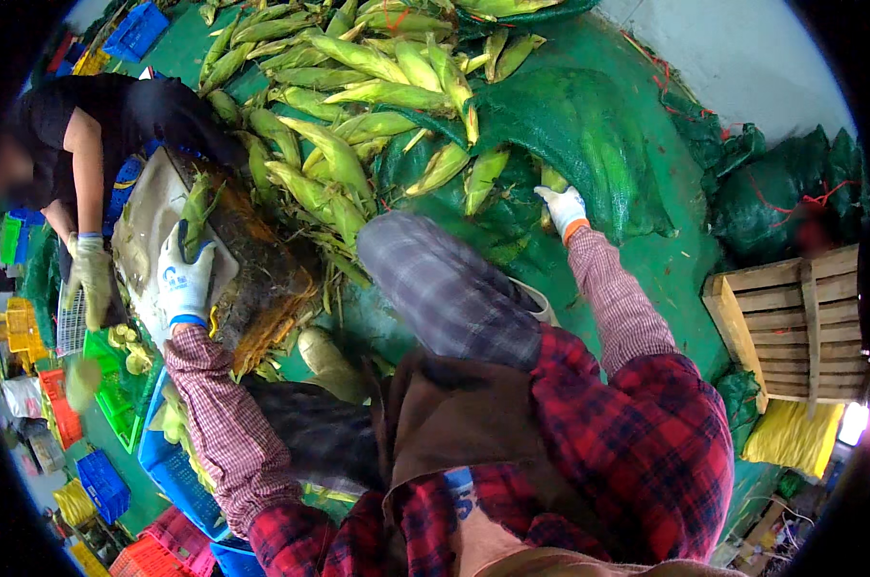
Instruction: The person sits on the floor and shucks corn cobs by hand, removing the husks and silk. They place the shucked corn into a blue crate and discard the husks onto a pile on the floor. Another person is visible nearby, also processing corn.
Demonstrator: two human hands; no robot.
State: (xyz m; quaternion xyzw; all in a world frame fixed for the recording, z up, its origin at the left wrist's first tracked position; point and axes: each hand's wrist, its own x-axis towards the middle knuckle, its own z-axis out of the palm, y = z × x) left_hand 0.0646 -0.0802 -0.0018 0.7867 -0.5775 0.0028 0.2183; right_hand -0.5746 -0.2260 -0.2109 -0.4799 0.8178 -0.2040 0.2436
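My left hand (185, 278), in a white knit glove with a blue cuff, grips the lower end of a green husked-on corn ear (196, 209). That ear is over a pale, worn board (143, 234) on a dark block (269, 278) with frayed brown sides. Off to the right, my right hand (565, 208), in a white glove with an orange cuff, holds another corn ear (550, 178), partly hidden by the glove and the sack. This ear is at the mouth of a green mesh sack (586, 130) with more ears inside.
A heap of unhusked corn (363, 86) covers the floor ahead. At the left, a co-worker (82, 144) in dark clothes bends near the board, with a gloved hand (90, 278) beside it. A blue crate (179, 461) stands by my left arm. Filled sacks (774, 195) and a wooden pallet (795, 324) are right.
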